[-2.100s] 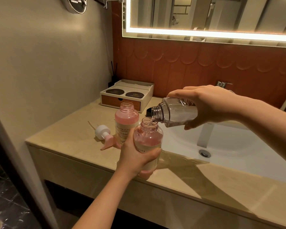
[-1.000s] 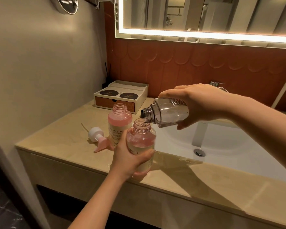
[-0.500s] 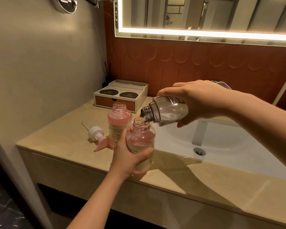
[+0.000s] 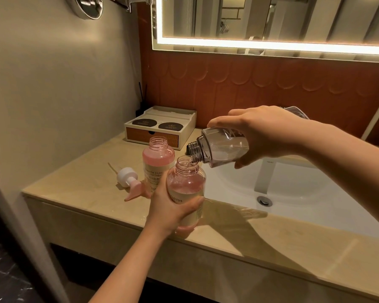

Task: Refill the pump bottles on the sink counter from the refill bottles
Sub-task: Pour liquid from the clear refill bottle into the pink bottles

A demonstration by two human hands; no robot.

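Note:
My left hand [image 4: 170, 212] grips an open pink pump bottle [image 4: 186, 183] near the counter's front edge, by the basin. My right hand [image 4: 269, 135] holds a clear refill bottle [image 4: 219, 148] tipped nearly level, its threaded mouth just over the pink bottle's neck, with a thin stream running in. A second open pink bottle [image 4: 158, 159] stands upright right behind the held one. A pink and white pump head [image 4: 129, 182] lies on the counter to its left.
A white sink basin [image 4: 293, 189] with a drain [image 4: 264, 201] fills the right of the beige counter [image 4: 79, 193]. A wooden amenity box [image 4: 161, 127] stands at the back beside a reed diffuser [image 4: 142, 101]. The wall is close on the left.
The refill bottle has tipped a little further, its base rising, while it stays over the pink bottle's neck. My left hand keeps its hold on the pink bottle.

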